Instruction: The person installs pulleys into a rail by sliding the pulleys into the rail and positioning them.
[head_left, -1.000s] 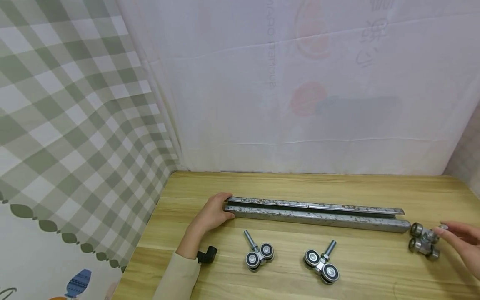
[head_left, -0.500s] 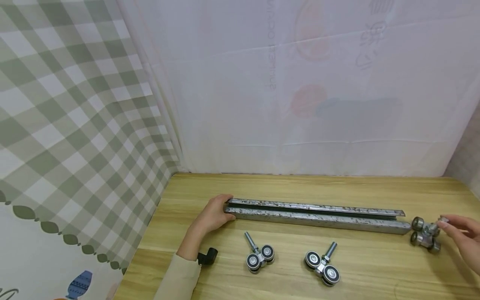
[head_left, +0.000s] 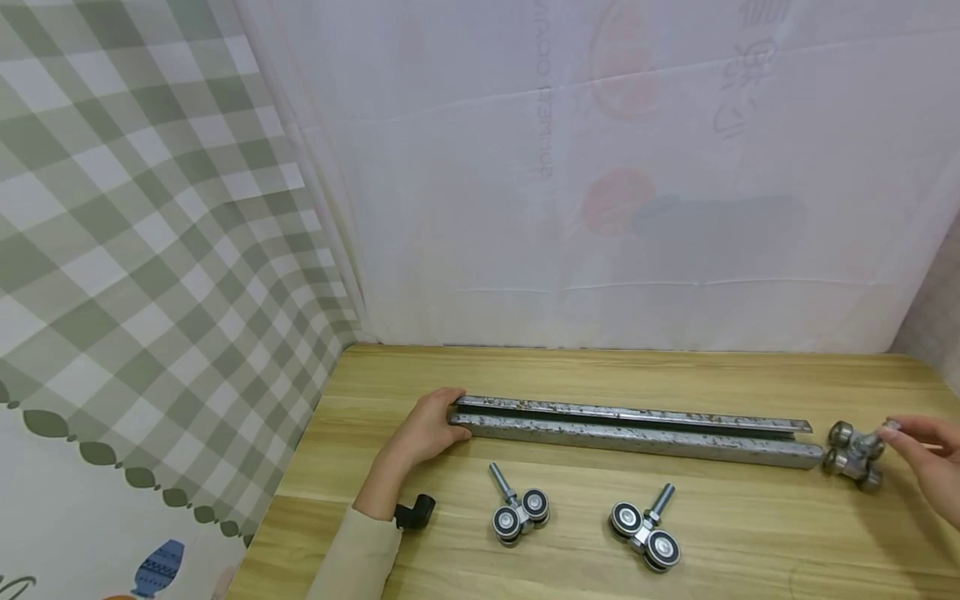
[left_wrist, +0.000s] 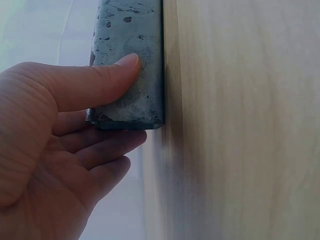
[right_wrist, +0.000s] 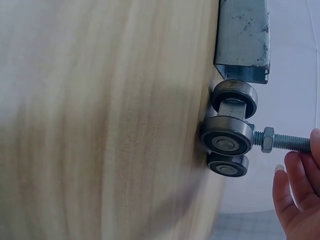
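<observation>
A long grey metal channel rail (head_left: pixel 637 440), speckled with rust and slotted along its top, lies across the wooden table. My left hand (head_left: pixel 429 429) grips its left end; in the left wrist view the thumb (left_wrist: pixel 112 82) presses one side wall and the other fingers lie around the end. At the rail's right end, my right hand (head_left: pixel 933 467) pinches the upright threaded bolt of a wheeled trolley roller (head_left: pixel 852 457). In the right wrist view that roller's wheels (right_wrist: pixel 227 135) stand on the table, just off the open rail end (right_wrist: pixel 242 72).
Two similar trolley rollers lie in front of the rail, one on the left (head_left: pixel 520 512) and one on the right (head_left: pixel 645 533). A black elbow-shaped piece (head_left: pixel 415 512) is beside the left sleeve. A white curtain (head_left: pixel 480 208) hangs behind the table (head_left: pixel 465 575), a checked cloth (head_left: pixel 187 233) at left.
My right hand has shifted the roller slightly away from me, bringing it more in line with the rail's right end. My left hand and the rail have hardly moved.
</observation>
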